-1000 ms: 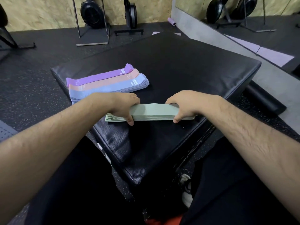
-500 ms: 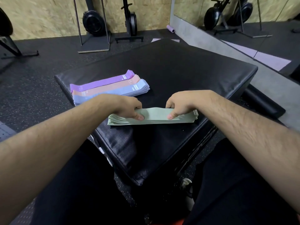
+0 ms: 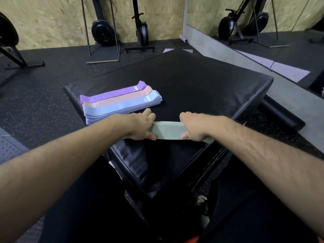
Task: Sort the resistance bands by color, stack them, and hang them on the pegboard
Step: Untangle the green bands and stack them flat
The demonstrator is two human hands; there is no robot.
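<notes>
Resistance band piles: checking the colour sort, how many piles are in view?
4. Purple fabric pile, peach pile and light-blue pile overlap at left on the black padded box; pale green pile lies nearer, gripped by left hand and right hand.

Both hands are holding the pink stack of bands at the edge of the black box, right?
No, wrong colour. The head view shows the left hand and right hand holding the green stack of bands at the edge of the black box. The pink bands lie farther back.
</notes>
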